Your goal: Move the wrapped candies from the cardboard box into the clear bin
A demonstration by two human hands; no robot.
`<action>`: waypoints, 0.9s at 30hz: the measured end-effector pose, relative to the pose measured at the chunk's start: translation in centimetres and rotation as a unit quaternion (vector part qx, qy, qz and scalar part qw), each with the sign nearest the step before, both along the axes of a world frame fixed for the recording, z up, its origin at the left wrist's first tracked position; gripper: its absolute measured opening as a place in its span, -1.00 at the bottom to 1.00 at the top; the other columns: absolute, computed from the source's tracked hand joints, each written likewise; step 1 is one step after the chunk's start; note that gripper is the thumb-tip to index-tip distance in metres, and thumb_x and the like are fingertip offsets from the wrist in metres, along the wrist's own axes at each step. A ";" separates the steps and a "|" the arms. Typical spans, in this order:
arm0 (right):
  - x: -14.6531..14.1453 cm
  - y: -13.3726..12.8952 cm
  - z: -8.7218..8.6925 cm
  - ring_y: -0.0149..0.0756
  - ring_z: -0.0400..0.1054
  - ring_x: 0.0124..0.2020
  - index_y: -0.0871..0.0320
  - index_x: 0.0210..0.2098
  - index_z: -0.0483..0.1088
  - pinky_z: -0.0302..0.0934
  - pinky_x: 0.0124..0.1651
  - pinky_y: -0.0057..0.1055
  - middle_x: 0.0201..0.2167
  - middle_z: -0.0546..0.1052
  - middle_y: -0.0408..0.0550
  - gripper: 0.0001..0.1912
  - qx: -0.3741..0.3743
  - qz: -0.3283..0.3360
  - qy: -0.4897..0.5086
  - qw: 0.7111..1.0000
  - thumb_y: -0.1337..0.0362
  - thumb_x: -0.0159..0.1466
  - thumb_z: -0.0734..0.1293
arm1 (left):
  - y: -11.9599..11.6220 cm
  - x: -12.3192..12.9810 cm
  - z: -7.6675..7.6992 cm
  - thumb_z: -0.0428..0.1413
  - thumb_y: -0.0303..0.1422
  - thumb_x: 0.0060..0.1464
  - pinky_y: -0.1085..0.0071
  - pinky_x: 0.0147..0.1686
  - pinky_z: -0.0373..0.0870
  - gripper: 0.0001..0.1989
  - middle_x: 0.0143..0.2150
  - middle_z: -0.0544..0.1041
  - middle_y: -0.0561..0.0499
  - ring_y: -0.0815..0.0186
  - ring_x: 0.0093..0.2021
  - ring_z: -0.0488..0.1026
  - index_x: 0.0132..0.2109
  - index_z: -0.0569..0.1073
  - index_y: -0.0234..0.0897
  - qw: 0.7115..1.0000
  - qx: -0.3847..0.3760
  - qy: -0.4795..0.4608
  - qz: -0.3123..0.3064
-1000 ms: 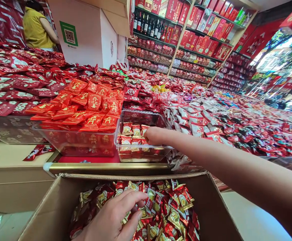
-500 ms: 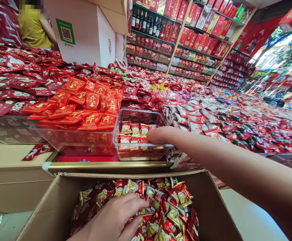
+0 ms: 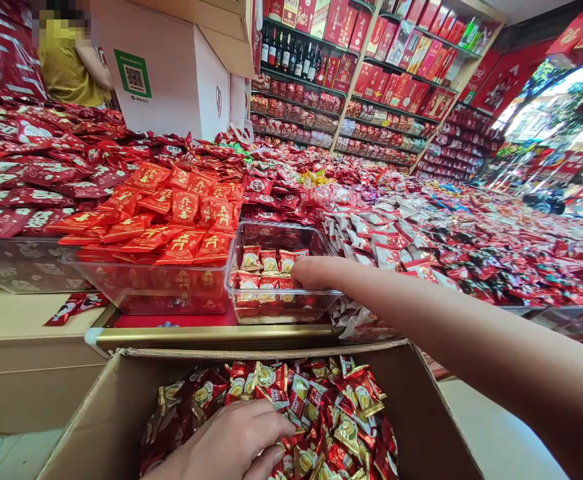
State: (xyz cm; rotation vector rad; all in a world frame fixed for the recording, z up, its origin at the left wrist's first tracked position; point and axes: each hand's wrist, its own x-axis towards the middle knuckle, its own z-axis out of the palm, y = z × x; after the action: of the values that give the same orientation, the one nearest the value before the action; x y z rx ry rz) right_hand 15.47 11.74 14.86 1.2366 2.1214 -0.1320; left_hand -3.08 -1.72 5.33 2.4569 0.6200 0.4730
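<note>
My left hand [image 3: 236, 437] rests on loose red and gold candies [image 3: 316, 407] in an open cardboard box [image 3: 96, 407]. Its fingers are slightly curled; whether anything is under them is hidden. My right hand [image 3: 316, 273] reaches into a clear plastic bin [image 3: 281, 308], at its right side. The fingers of that hand point down and are mostly hidden, so what they hold does not show. Small red and gold packets [image 3: 269, 283] stand in rows in this bin, beside the right hand.
Left of the bin, a clear bin [image 3: 156, 287] is heaped with orange-red packets [image 3: 181, 207]. More candy piles spread right and behind. A white box with a QR code [image 3: 161, 67], stocked shelves [image 3: 341, 100] and a person in yellow [image 3: 74, 67] are farther back.
The view has shifted slightly. My left hand sits a little lower in the picture over the candies, while my right hand remains at the bin's right side.
</note>
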 end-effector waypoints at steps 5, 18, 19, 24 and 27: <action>0.1 -0.2 -0.1 -0.20 0.34 -0.17 0.32 -0.22 0.43 0.19 -0.21 -0.42 -0.15 0.44 0.17 -0.70 -0.002 -0.018 0.009 1.000 0.47 0.09 0.18 | 0.2 0.1 -0.6 -0.04 -0.54 -0.02 0.45 -0.32 0.39 -0.74 -0.34 0.50 -0.02 0.28 -0.35 0.45 -0.17 0.39 -0.22 0.998 0.005 0.048 -0.031; 0.6 1.1 -1.0 -0.12 0.35 -0.21 0.33 -0.19 0.42 0.23 -0.21 -0.32 -0.18 0.47 0.14 -0.62 -0.047 -0.027 0.002 0.999 0.35 -0.02 0.30 | 0.3 0.1 -1.8 -0.06 -0.46 0.05 0.52 -0.38 0.33 -0.77 -0.38 0.48 0.03 0.33 -0.40 0.41 -0.17 0.40 -0.12 0.999 -0.018 0.001 -0.027; 0.6 1.1 -0.9 -0.12 0.35 -0.21 0.33 -0.19 0.42 0.22 -0.20 -0.32 -0.19 0.48 0.14 -0.63 -0.048 -0.027 0.003 0.998 0.36 -0.02 0.29 | 0.3 0.1 -1.8 -0.05 -0.47 0.04 0.53 -0.38 0.33 -0.76 -0.38 0.48 0.03 0.33 -0.40 0.41 -0.17 0.39 -0.13 1.000 -0.014 0.008 -0.025; 0.5 0.6 -0.4 -0.17 0.36 -0.22 0.30 -0.17 0.41 0.23 -0.23 -0.36 -0.20 0.48 0.10 -0.65 -0.050 -0.030 0.021 0.998 0.42 0.03 0.24 | 0.3 0.1 -2.1 -0.04 -0.52 -0.01 0.49 -0.34 0.34 -0.73 -0.35 0.48 0.01 0.30 -0.35 0.42 -0.16 0.38 -0.16 0.997 0.004 0.069 -0.027; 0.6 0.4 -0.2 -0.15 0.34 -0.18 0.29 -0.14 0.40 0.21 -0.19 -0.33 -0.16 0.46 0.11 -0.63 -0.034 -0.026 0.041 0.998 0.49 0.05 0.20 | 0.4 0.3 -3.2 -0.03 -0.54 -0.08 0.47 -0.37 0.33 -0.72 -0.36 0.48 0.03 0.28 -0.37 0.42 -0.20 0.38 -0.17 0.993 0.023 0.105 -0.040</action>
State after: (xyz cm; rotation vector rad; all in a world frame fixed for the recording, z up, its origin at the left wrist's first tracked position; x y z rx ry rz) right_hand 16.06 12.14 14.63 1.2666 2.1355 -0.2808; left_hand -2.78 -1.28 2.18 2.5841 0.5962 0.2008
